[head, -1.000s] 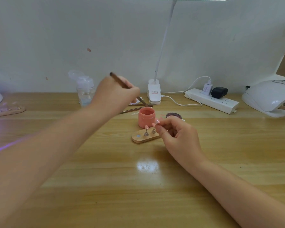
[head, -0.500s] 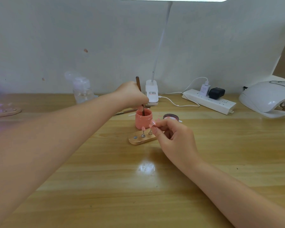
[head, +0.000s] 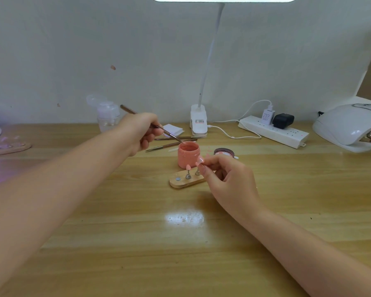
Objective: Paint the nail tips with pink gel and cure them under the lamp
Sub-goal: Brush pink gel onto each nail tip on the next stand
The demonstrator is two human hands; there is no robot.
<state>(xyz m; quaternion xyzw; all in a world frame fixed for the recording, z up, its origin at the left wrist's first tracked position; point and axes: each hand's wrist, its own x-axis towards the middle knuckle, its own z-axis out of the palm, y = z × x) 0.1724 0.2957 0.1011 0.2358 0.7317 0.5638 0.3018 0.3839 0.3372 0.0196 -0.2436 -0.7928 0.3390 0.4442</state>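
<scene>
Nail tip (head: 200,160) pinched in right hand (head: 227,179) above wooden holder (head: 185,182) on worktop (head: 180,243), left hand (head: 140,132) gripping brush (head: 152,125), bristles at rim of pink gel jar (head: 188,154), second tip (head: 188,167) standing on holder.

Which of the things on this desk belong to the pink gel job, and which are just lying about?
In use:
brush in left hand
pink gel jar
nail tip pinched by right hand
wooden stand
curing lamp

Lying about:
spare brushes
clear bottle
white pads
power strip
</scene>
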